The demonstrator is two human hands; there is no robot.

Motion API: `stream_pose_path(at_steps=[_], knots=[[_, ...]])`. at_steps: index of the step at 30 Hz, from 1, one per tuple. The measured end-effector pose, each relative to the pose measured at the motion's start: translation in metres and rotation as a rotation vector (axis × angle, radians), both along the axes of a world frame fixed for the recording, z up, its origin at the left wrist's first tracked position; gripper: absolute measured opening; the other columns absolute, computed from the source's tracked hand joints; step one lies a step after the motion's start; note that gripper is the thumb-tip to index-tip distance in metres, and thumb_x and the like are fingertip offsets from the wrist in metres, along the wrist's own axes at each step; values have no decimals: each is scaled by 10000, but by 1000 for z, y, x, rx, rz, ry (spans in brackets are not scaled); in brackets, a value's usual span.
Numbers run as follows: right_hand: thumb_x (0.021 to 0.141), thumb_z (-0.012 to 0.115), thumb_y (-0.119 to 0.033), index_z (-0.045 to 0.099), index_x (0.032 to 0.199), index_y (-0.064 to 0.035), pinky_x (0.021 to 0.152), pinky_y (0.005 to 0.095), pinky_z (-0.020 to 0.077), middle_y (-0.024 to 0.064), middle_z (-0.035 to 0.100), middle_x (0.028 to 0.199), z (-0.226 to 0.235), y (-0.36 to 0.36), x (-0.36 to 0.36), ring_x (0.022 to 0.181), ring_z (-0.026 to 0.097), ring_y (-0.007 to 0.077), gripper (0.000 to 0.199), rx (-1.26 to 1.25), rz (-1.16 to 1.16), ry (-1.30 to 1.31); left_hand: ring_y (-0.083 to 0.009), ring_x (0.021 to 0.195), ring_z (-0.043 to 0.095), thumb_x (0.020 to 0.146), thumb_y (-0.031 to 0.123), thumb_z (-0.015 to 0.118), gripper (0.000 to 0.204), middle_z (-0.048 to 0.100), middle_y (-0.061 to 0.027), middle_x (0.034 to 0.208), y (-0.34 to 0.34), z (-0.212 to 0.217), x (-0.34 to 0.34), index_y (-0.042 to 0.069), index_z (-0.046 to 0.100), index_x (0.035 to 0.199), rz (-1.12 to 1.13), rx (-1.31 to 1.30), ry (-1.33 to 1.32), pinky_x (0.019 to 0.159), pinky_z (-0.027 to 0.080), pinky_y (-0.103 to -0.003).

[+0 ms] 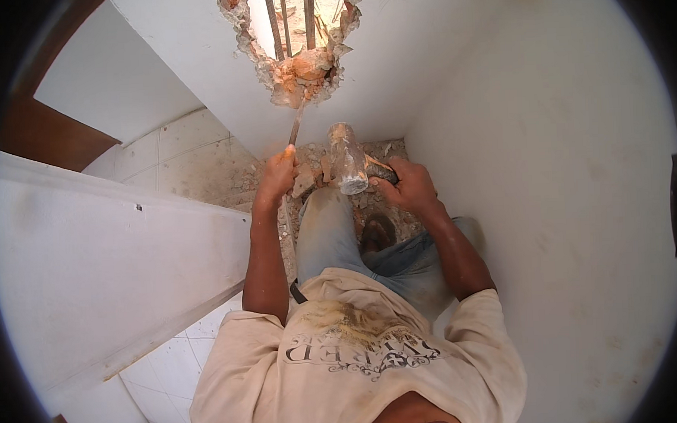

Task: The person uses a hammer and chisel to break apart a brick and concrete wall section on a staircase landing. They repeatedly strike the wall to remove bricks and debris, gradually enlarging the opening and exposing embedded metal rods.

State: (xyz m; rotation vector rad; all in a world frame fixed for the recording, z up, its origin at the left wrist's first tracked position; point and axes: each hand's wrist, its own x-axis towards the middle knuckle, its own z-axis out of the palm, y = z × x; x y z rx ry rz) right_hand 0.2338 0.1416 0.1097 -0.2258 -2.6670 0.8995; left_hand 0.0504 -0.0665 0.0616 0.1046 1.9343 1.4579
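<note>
White wall fills most of what we see, and near its top edge there is a rough hole (300, 60) with broken orange brick and grey metal bars (291, 19) showing inside.

We see the left hand (278, 176) closed tight around a thin metal chisel (296, 127). The chisel is long and points up and a little to the right, and its tip sits at the bottom edge of the hole. The hand holds it low down, so most of the bar that shows sticks out above the fist.

We see the right hand (405, 183) closed around the handle of a heavy hammer (346, 159). The hammer head is grey and dusty, and it hangs just to the right of the chisel, near the left hand but not touching it. The handle runs off to the right into the fist.

So the right hand is the one nearer the hammer head, and the chisel lies to its left.

Bits of rubble (368, 203) lie on the floor at the foot of the wall, around our blue-jeaned knee.
</note>
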Motion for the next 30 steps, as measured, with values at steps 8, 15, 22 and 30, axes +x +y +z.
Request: stream_pose_path(at_steps=[8, 15, 22, 30], knots=[[739, 712, -457, 571, 796, -54, 497, 362, 432, 101, 542, 647, -5, -35, -84, 549, 542, 259, 431, 346, 834, 606, -105, 431, 382, 991, 453, 372, 442, 423, 11, 583, -66, -119, 72, 72, 512, 815, 329, -55, -236, 387, 339, -299], [869, 591, -486, 606, 867, -22, 594, 430, 481, 178, 613, 690, -66, -37, -164, 657, 621, 348, 464, -119, -340, -211, -104, 414, 378, 987, 445, 379, 422, 419, 18, 563, -105, -114, 110, 87, 492, 795, 329, -129, -310, 366, 334, -290], [850, 597, -495, 589, 872, 6, 578, 426, 468, 172, 583, 678, -56, -66, -96, 631, 595, 373, 501, -262, 51, -7, -108, 437, 401, 992, 418, 381, 382, 434, 13, 576, -95, -152, 113, 110, 500, 801, 308, -97, -358, 404, 358, -288], [728, 697, -380, 543, 755, -80, 526, 373, 421, 75, 500, 662, -11, -51, -115, 608, 557, 257, 339, 203, 682, 596, -97, 485, 427, 994, 413, 414, 382, 441, 15, 598, -79, -137, 88, 88, 514, 820, 223, -5, -37, 441, 370, -278]])
